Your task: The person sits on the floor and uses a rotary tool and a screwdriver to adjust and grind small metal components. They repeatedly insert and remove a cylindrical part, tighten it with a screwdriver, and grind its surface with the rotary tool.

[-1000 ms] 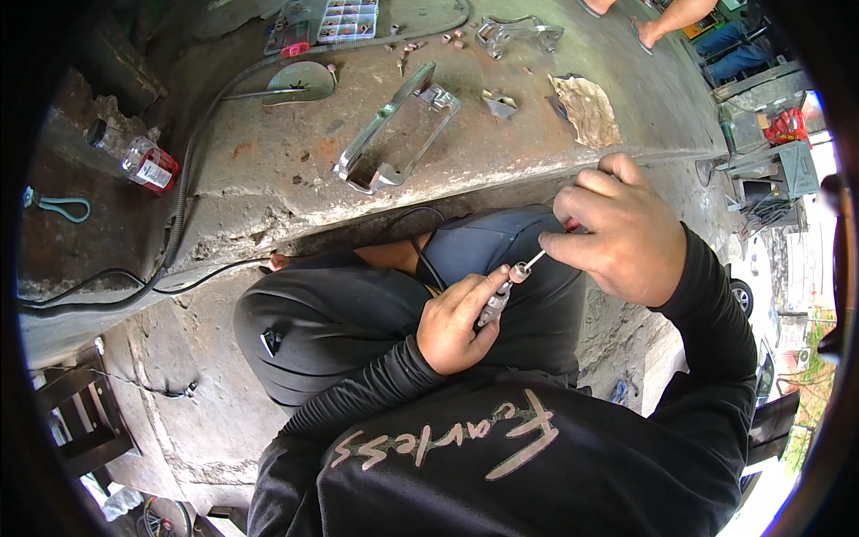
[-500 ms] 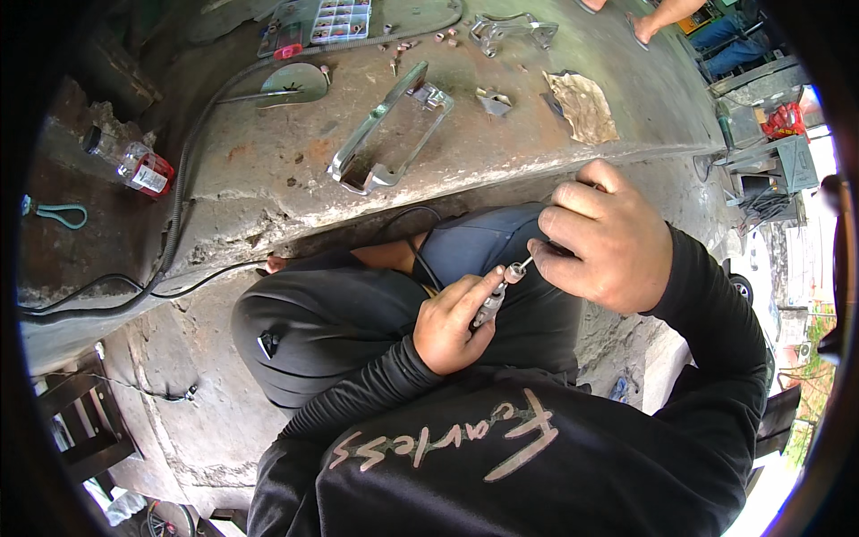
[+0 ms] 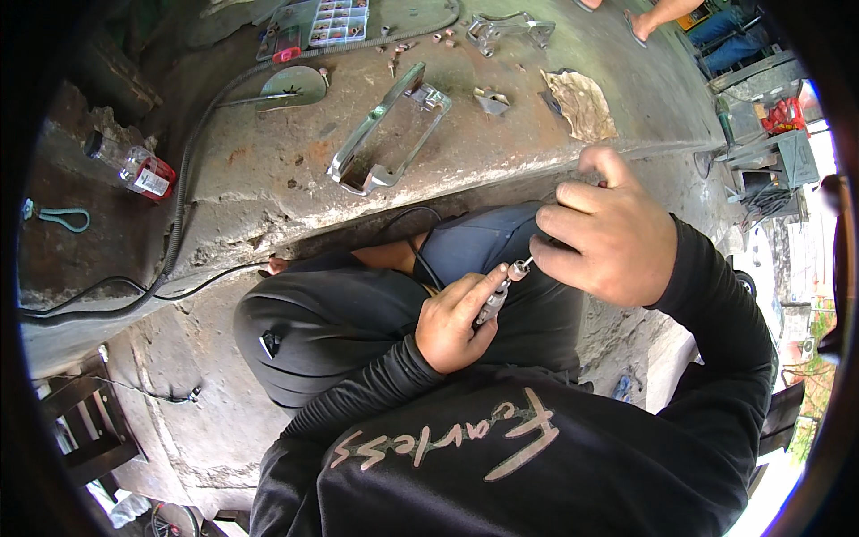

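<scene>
My left hand (image 3: 452, 327) is closed on a small silver metal tool (image 3: 491, 306), with a ring-shaped collar (image 3: 519, 269) at its upper end near my thumb or fingertips. A thin shiny shaft (image 3: 529, 262) runs from that collar into my right hand (image 3: 604, 237), which is curled round its other end. That end is hidden by my fingers, and I cannot make out whether the shaft sits inside the collar. Both hands are above my dark-trousered legs.
Beyond my legs, a concrete ledge holds two metal brackets (image 3: 376, 123) (image 3: 488, 36), a compartment box (image 3: 335, 22), small fittings, a round disc (image 3: 302, 82), crumpled paper (image 3: 582, 103), a bottle (image 3: 143, 166) and hoses. Another person's foot (image 3: 640, 29) is at the upper right.
My right hand has shifted slightly left with its fingers curled differently, and the red bit seen between them earlier is now hidden. My left hand has stayed almost still.
</scene>
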### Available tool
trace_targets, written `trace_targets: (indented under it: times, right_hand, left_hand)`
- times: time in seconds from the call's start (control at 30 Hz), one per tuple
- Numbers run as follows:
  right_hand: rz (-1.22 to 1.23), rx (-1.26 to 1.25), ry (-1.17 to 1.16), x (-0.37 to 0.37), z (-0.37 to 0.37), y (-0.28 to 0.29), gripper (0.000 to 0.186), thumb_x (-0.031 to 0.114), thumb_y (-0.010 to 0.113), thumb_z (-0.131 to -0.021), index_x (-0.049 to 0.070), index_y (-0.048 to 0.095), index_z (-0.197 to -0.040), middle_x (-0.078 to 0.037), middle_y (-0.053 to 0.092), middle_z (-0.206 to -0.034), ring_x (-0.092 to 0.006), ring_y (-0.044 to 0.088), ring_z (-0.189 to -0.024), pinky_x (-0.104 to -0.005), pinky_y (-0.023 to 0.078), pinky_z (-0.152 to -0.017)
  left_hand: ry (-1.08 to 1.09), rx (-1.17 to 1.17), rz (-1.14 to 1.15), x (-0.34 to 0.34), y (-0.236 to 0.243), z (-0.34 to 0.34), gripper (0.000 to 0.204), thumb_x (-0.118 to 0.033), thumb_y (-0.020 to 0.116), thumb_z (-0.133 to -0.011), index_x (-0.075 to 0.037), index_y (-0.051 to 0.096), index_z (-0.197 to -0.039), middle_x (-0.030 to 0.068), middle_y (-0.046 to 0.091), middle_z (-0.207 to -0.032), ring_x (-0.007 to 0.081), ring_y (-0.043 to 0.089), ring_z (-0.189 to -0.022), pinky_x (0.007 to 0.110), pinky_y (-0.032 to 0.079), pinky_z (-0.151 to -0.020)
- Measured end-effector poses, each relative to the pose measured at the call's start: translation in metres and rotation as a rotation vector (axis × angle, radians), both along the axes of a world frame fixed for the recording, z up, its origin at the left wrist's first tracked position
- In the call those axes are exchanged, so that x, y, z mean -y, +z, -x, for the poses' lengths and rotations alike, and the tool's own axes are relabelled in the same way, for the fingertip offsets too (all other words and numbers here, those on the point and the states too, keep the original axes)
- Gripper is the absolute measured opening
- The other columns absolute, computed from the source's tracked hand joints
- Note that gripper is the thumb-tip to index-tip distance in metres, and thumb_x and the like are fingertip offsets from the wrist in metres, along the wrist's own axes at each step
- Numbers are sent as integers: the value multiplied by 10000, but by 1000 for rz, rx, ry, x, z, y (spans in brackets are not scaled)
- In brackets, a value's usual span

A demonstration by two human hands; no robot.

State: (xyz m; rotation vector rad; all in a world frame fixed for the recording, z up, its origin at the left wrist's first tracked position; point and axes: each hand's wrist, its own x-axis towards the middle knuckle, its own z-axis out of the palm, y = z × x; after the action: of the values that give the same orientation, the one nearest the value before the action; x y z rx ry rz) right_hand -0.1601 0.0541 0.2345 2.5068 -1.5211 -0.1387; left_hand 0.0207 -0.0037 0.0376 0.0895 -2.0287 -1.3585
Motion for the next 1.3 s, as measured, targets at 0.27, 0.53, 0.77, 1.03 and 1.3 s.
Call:
trace_targets:
  times: [0.27,0.53,0.77,1.03,1.3]
  right_hand:
    - [-20,-24,-29,2,-7,-3,126,238,611,-665,121,594,-620,23,460,-654,-156,501,-737,-355,360,-670]
    - [106,18,89,-5,-2,-10,120,218,616,-640,112,618,-696,21,501,-720,-170,512,-763,-392,390,-697]
    - [194,26,239,-11,9,-14,203,216,624,-627,113,660,-798,26,567,-793,-170,558,-840,-388,418,-723]
    - [30,-35,-9,-6,2,7,192,185,594,-705,8,633,-770,-88,574,-882,-235,547,-894,-347,476,-720]
    - [-117,-72,-125,-3,-3,25,183,183,601,-744,28,632,-835,-98,564,-888,-266,569,-912,-369,510,-739]
  left_hand:
    - [9,-1,8,-1,1,1,747,51,666,-666,-70,481,-1379,139,625,-999,318,647,-815,386,547,-665]
    - [-21,2,35,-1,1,-3,694,71,676,-728,-24,447,-1376,168,629,-983,334,651,-790,373,537,-691]
    - [-166,6,-53,8,0,-1,701,83,660,-720,-37,456,-1381,159,642,-1035,310,673,-835,367,547,-716]
    - [-49,-33,-71,8,5,0,733,77,652,-693,-59,466,-1388,150,639,-1005,331,658,-824,377,544,-701]
    - [-65,-30,-42,6,1,0,735,65,653,-692,-57,466,-1392,146,637,-988,326,654,-815,379,542,-686]
